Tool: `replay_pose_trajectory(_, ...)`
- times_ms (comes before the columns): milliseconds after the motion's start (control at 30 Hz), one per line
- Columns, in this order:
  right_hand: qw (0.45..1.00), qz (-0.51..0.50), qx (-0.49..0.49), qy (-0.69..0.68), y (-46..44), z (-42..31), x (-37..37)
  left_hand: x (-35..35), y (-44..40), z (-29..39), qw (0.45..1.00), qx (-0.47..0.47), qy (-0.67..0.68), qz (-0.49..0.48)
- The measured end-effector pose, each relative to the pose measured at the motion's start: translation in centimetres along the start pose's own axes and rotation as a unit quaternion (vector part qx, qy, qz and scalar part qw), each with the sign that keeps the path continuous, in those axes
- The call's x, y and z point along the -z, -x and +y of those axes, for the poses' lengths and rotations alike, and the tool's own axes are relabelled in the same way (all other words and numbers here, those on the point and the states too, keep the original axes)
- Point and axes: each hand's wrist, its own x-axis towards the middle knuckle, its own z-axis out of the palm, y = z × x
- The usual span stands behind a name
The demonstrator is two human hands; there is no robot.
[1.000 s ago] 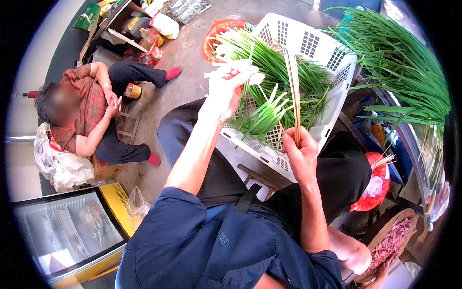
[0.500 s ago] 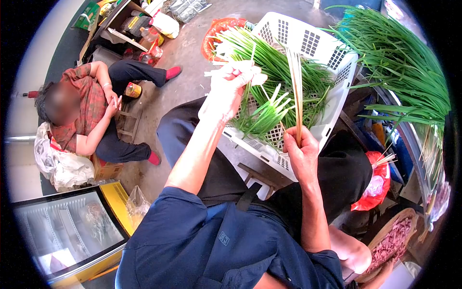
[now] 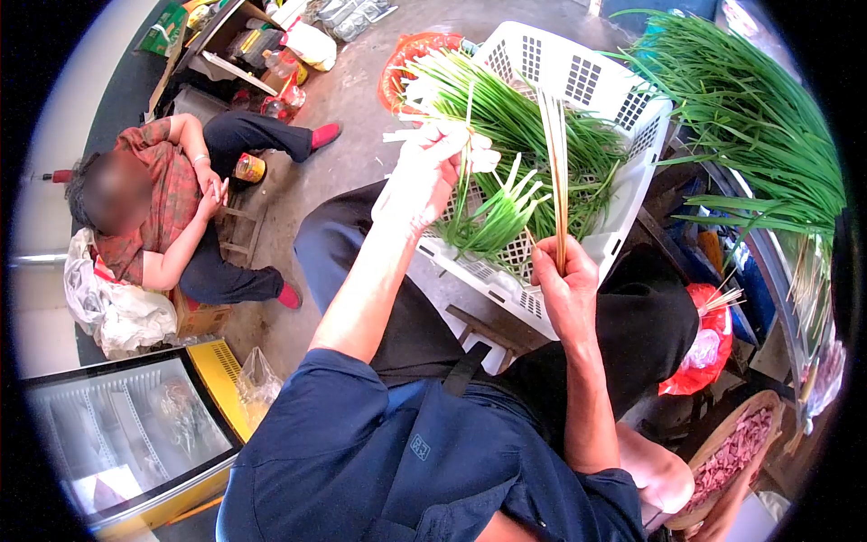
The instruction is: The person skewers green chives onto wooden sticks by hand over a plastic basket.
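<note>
A white plastic basket (image 3: 623,212) stands before my knees with long green chives (image 3: 515,113) lying in it, their pale ends at the left. Over its left edge my left hand (image 3: 433,167) pinches a few green stalks, with white ends poking out on its left side. A short bunch of chives (image 3: 497,217) with pale tips lies below and right of that hand. At the basket's near right edge, my right hand (image 3: 566,280) is closed around thin tan sticks (image 3: 555,172) that point up over the basket.
More chives (image 3: 741,117) are piled at the right. A red bag (image 3: 709,348) hangs beside my right knee. Another person (image 3: 172,199) sits at the left. A round tray of reddish pieces (image 3: 736,452), with someone's arm at it, is at lower right. A glass-topped freezer (image 3: 135,425) stands lower left.
The fingers of my left hand have shifted slightly on the stalks. The sticks in my right hand have tilted a little. The arm by the round tray has moved.
</note>
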Motion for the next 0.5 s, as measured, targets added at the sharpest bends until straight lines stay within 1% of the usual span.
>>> replay_pose_trajectory(67,1.000,0.001,0.004,0.001,0.0,0.0,0.0,0.4,-0.1,0.2,0.999,0.031,0.014,-0.033)
replay_pose_trajectory(200,1.000,0.003,0.000,0.006,0.1,0.1,0.0,0.7,-0.4,0.5,0.998,0.047,0.012,-0.051)
replay_pose_trajectory(400,1.000,0.006,0.002,0.011,0.0,0.5,-0.1,0.8,-0.3,0.6,0.994,0.070,-0.063,-0.059)
replay_pose_trajectory(467,1.000,0.004,0.002,0.015,0.0,0.7,-0.1,0.4,0.4,-0.4,0.982,0.101,-0.124,-0.104)
replay_pose_trajectory(500,1.000,0.005,0.000,0.017,-0.1,0.7,-0.1,0.1,0.9,-1.1,0.962,0.088,-0.224,-0.130)
